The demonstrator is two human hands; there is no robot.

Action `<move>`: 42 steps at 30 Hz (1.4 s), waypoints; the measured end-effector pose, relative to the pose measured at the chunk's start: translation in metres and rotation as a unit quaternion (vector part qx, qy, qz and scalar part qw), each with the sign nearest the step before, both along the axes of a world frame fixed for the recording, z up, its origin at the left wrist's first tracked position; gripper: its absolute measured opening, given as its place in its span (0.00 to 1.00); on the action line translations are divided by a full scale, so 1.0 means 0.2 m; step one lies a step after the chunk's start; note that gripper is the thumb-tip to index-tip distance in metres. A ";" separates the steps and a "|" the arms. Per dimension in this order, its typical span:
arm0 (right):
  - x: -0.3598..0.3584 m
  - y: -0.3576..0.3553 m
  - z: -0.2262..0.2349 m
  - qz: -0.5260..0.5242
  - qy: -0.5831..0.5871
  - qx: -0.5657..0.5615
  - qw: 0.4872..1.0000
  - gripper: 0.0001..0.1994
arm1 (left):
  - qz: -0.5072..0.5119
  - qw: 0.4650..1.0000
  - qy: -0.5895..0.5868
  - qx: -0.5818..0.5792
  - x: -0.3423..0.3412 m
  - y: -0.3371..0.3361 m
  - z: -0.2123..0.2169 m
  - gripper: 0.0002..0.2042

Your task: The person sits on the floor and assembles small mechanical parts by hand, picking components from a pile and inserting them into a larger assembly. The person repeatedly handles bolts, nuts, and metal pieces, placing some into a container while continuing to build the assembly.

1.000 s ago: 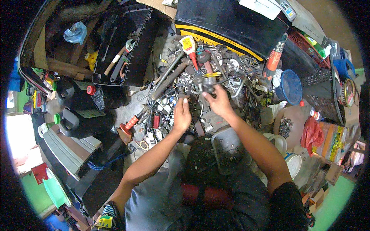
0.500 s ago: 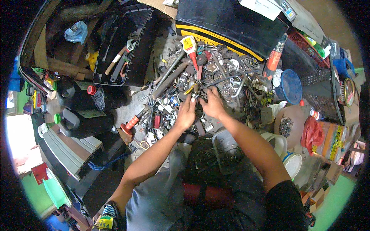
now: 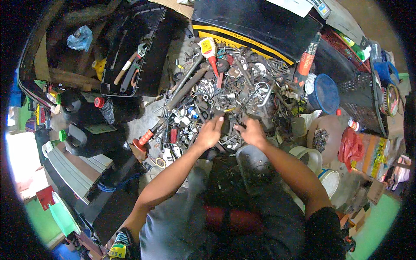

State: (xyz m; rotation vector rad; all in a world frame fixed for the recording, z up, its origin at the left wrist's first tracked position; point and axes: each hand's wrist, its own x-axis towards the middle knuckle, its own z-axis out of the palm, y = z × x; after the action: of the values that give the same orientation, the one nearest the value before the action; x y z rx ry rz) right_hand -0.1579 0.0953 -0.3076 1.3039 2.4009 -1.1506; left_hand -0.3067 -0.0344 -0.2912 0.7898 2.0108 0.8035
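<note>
The bare left hand [image 3: 211, 133] and bare right hand [image 3: 253, 132] sit apart over a jumbled heap of grey metal parts [image 3: 241, 82]; whether they pinch anything is unclear. 1-by-1 lifting would suit such tangles.

The right sleeve [image 3: 324, 232] is black, the trousers [image 3: 171, 227] bluish grey

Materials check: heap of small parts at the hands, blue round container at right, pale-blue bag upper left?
Heap of small parts: mostly metal by look, dull grey with scattered glints; whitish pieces may be plastic.
Blue round container: likely plastic, uniformly blue; finish unclear.
Pale-blue bag: probably thin plastic film, crumpled, shiny highlights.
</note>
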 end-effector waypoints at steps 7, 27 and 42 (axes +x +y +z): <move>0.05 0.10 0.00 0.047 0.104 0.081 0.990 0.23 | -0.265 0.946 0.183 0.033 -0.01 -0.13 -0.01 0.35; -0.07 -0.04 0.03 0.034 -0.003 0.047 0.998 0.31 | -0.230 0.939 0.253 0.025 0.02 -0.14 -0.06 0.18; -0.07 0.04 0.00 0.050 -0.040 0.126 0.990 0.38 | -0.137 0.963 0.221 0.071 -0.02 -0.11 -0.09 0.12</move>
State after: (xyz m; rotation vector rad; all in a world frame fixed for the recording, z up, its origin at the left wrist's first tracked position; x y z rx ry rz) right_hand -0.1709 0.1031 -0.3073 1.2543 2.5822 -0.7732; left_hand -0.3099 -0.0567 -0.3086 1.3998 2.1712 0.6536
